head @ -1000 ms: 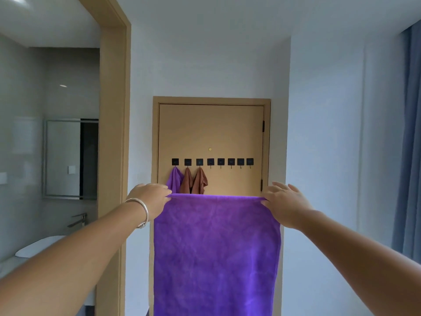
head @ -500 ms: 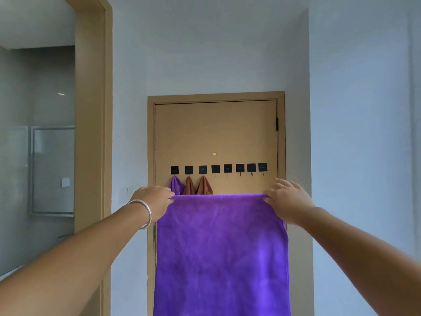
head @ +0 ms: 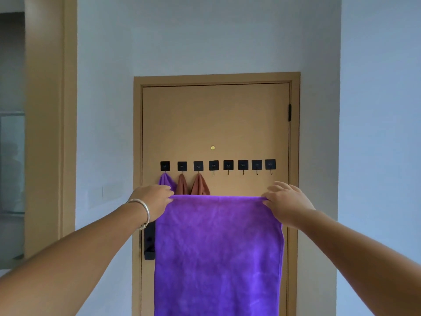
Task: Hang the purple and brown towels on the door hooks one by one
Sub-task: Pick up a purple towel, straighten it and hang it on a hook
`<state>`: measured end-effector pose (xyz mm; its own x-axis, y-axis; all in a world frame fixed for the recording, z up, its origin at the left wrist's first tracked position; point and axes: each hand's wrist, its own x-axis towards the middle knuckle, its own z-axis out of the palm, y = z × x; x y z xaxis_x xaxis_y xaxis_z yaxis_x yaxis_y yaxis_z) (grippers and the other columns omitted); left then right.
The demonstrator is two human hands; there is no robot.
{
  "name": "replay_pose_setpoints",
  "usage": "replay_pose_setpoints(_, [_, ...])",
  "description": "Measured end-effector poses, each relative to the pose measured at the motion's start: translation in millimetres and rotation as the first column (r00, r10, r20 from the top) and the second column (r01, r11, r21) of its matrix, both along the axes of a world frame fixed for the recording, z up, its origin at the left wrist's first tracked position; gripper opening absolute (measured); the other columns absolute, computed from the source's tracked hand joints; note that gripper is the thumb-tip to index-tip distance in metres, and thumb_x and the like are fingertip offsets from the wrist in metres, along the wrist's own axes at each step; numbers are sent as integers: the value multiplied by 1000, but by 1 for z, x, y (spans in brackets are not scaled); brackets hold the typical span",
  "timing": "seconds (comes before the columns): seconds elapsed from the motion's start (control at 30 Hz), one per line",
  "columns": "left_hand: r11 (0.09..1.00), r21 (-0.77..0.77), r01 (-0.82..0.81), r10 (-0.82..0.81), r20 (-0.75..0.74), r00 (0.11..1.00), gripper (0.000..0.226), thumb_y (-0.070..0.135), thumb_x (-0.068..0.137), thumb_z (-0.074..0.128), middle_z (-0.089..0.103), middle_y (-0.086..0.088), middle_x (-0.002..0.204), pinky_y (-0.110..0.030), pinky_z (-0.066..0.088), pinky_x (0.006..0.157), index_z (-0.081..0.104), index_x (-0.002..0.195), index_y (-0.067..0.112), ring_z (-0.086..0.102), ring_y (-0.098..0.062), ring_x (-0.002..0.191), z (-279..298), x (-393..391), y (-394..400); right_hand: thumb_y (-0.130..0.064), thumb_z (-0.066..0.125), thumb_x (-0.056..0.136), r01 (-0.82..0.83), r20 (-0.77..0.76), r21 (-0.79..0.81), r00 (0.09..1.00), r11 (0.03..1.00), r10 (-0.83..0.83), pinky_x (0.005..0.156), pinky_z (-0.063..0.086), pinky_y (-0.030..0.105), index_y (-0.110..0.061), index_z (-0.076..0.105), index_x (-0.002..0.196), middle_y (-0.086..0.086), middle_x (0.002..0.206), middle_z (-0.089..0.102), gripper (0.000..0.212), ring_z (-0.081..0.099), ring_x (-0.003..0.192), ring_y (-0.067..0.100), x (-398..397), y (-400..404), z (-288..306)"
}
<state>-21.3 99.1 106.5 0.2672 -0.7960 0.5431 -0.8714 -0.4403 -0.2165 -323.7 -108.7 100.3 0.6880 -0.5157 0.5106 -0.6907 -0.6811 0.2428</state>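
Head view: door [head: 215, 124] nearer, larger.

— What stood around the door [head: 216, 124]?
— Pale walls [head: 205, 37], evenly lit. A tan frame [head: 68, 110] rose at left.
— And past it?
— A dim room with a glass pane [head: 12, 163].

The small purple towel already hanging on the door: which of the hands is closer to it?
The left. The left hand is just below the hanging purple towel and partly covers it, while the right hand grips the far corner of the big purple towel, well to the right.
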Motion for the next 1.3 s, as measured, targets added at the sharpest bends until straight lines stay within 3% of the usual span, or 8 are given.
replay_pose_setpoints(0.13, [998,-8,55,-55,-59,997,32,35,103,36,59,10,125,-24,47,90,57,126,26,57,-11,111,-7,42,-52,-40,27,103,35,-25,-17,999,999,-35,113,29,40,-35,53,133,-7,139,49,40,32,137,17,40,-47,-9])
replay_pose_setpoints(0.37, [985,-49,163,-168,-139,976,31,31,103,36,59,13,123,-24,48,88,61,121,27,58,-9,103,12,134,-142,-41,24,103,76,31,-23,997,997,-75,107,33,35,-36,57,126,-11,122,55,41,38,128,14,124,-125,18])
replay_pose_setpoints(0.6, [965,-203,164,-198,-160,967,27,31,100,40,62,12,84,-36,55,72,64,87,27,59,-9,74,0,217,-213,-31,33,103,28,213,88,976,996,-46,82,49,26,-26,67,108,-9,111,63,35,54,104,11,203,-181,7])
replay_pose_setpoints(0.7, [947,-257,193,-240,-168,956,26,25,99,42,61,10,83,-36,54,71,65,88,24,58,-11,72,-7,233,-237,-29,33,103,20,272,140,960,990,-58,76,53,28,-27,67,103,-8,102,65,35,57,89,10,227,-203,-3])
replay_pose_setpoints(0.93, [943,-266,198,-244,-153,958,21,18,97,43,58,11,79,-29,53,63,58,92,32,58,-9,68,-14,260,-281,-27,34,103,-14,311,108,950,994,-20,76,53,33,-24,66,106,-4,104,65,32,57,91,15,274,-260,-6])
replay_pose_setpoints(1.03, [947,-230,226,-247,-69,966,33,1,90,44,51,15,85,-24,41,50,44,92,34,51,-9,62,-15,269,-300,-14,35,101,-62,322,93,946,994,29,65,45,26,-22,65,101,-1,98,62,30,56,84,17,292,-284,-2])
replay_pose_setpoints(1.13, [929,-125,349,-332,137,933,55,-14,69,53,53,14,99,-22,26,48,45,99,31,44,-11,62,-9,279,-326,1,33,91,-135,331,99,939,986,95,68,50,32,-30,59,106,-6,100,59,43,55,86,16,306,-310,3])
replay_pose_setpoints(1.3, [965,105,241,-263,393,881,63,-3,36,75,48,10,70,-20,20,42,59,83,35,48,-12,53,20,273,-373,8,38,79,-178,49,-94,982,980,183,51,25,30,-23,45,106,-5,105,49,42,48,79,22,319,-345,25])
